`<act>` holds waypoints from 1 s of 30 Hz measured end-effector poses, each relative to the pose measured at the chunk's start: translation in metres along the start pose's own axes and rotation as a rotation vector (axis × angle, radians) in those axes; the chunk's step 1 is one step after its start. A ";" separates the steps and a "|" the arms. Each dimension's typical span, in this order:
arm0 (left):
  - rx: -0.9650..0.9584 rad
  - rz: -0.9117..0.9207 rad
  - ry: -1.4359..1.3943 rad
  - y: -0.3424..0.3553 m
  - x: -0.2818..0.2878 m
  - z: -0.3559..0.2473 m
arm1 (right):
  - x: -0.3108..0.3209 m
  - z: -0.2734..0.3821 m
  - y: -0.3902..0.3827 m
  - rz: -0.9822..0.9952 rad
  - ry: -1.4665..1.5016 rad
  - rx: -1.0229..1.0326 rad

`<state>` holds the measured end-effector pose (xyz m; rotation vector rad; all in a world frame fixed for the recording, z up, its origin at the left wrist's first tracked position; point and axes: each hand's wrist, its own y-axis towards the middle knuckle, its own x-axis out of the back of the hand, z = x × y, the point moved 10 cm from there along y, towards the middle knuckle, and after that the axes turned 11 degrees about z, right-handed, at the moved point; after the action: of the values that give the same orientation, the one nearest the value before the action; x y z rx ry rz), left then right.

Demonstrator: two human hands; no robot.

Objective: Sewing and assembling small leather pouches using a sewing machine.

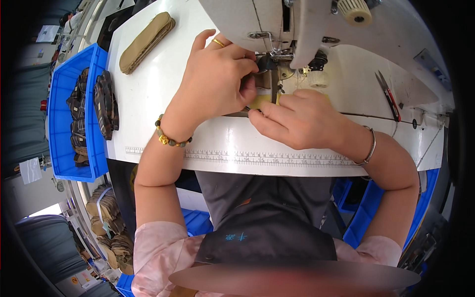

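Observation:
Under the head of a white sewing machine [316, 29], a narrow dark fabric strip [274, 85] runs from the needle area toward me. My left hand [215, 81] is just left of the presser foot, its fingers curled and pressed together; what they hold is hidden behind the knuckles. At the near end of the strip, my right hand [302, 121] is closed with thumb and forefinger pinched around it. The two hands are close together, their fingertips almost meeting. A yellow patch [258, 102] shows on the machine bed between them.
Red-handled thread snips [390, 96] lie at the right. A stack of folded tan fabric pieces [147, 43] sits at the far left. Beside the table a blue bin [59, 148] holds plaid pieces, with another plaid bundle [105, 105] against its side. A printed ruler [247, 159] follows the front edge.

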<state>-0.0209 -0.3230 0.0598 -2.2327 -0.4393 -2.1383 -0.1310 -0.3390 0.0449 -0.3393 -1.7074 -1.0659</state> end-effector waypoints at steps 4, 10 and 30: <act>-0.051 -0.060 0.057 -0.004 -0.001 -0.009 | 0.011 0.001 0.002 -0.094 -0.132 -0.013; -0.221 -0.108 0.000 -0.009 -0.006 -0.021 | 0.021 -0.004 -0.001 -0.123 -0.196 -0.074; 0.038 0.102 -0.150 -0.007 -0.020 -0.002 | -0.024 -0.027 -0.006 0.279 0.131 -0.377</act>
<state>-0.0243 -0.3205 0.0394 -2.3494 -0.3579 -1.9072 -0.1078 -0.3573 0.0229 -0.7097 -1.2941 -1.1689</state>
